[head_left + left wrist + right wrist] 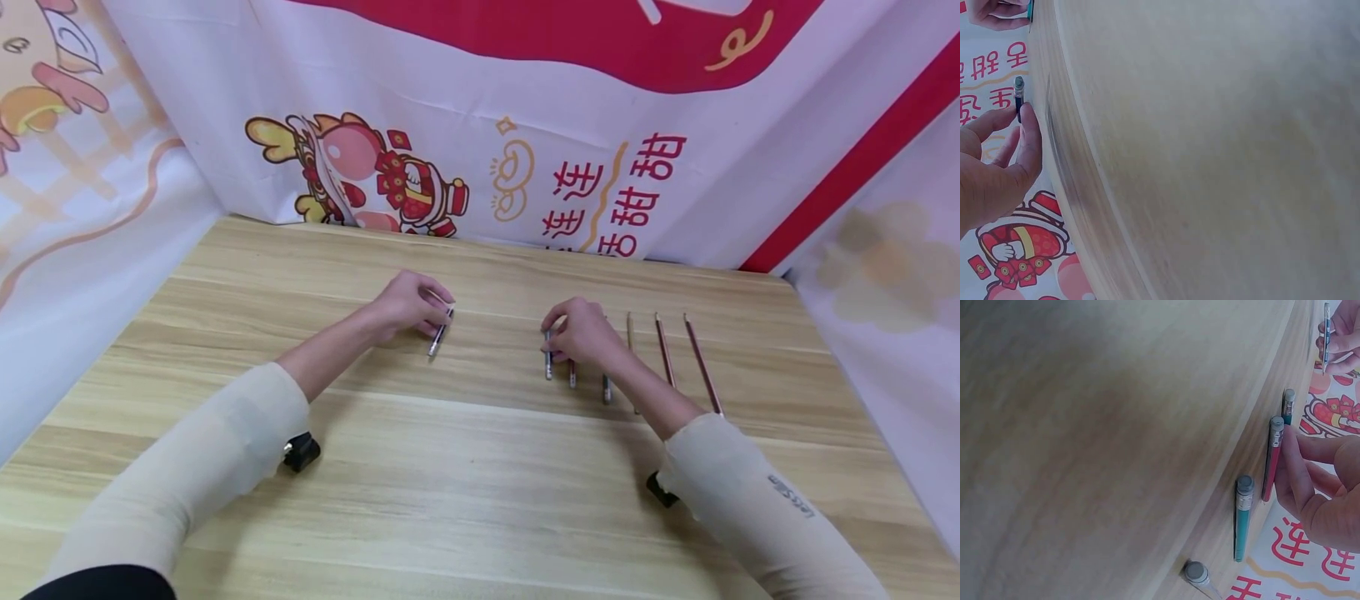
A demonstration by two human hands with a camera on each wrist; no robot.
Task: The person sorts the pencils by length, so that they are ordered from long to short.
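My left hand (411, 305) pinches a dark pencil (437, 340) with a metal band and eraser on its near end. In the left wrist view that pencil (1019, 100) sits between the thumb and fingers of the left hand (1007, 159). To the right, my right hand (587, 335) pinches a teal pencil (548, 367) at the left end of a row. In the right wrist view a red pencil (1273, 453) partly hides this teal pencil (1289, 403) beside the right hand (1325, 484). Another teal pencil (1242, 519) lies farther along the row.
More pencils continue the row rightward, among them a yellowish pencil (630, 329), a reddish-brown pencil (665, 350) and another reddish-brown pencil (702, 364). They lie on a wooden table (465, 483). A printed cloth (465, 100) hangs along its back edge.
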